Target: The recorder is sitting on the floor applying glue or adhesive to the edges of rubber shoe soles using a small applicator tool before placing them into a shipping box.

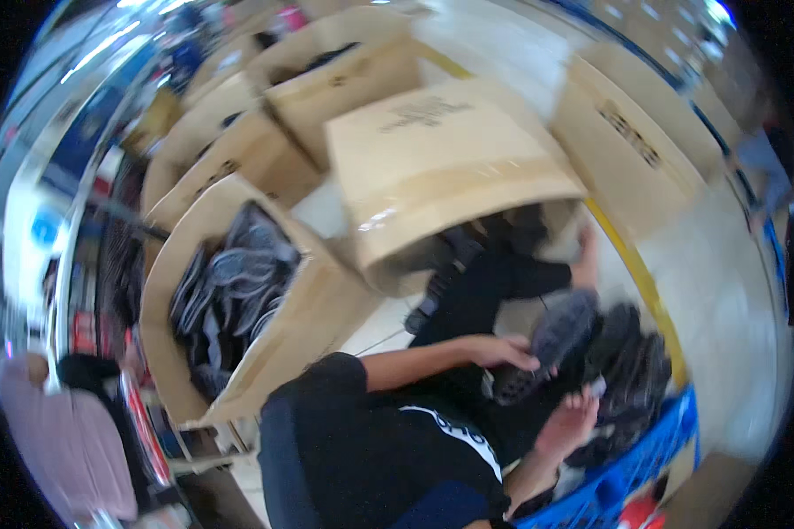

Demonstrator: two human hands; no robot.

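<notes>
My left hand (505,353) is closed around a dark grey shoe sole (563,328), long and rounded, with a patterned end tilted down toward my lap. A little nearer, my right hand (569,426) is raised with its fingers curled. At its fingertips is a small pale piece (598,386), too blurred to name. Beyond that hand lies a pile of similar dark soles (631,361), next to my outstretched leg in black trousers. A large cardboard box (450,167) lies tipped beyond my legs, its open side toward me, with dark pieces inside.
To the left stands an open cardboard box (318,309) full of dark soles. More cartons (344,97) stand behind it, and another carton (631,141) is at the far right. A blue plastic pallet (626,485) is near right. Another person (62,441) is at the lower left.
</notes>
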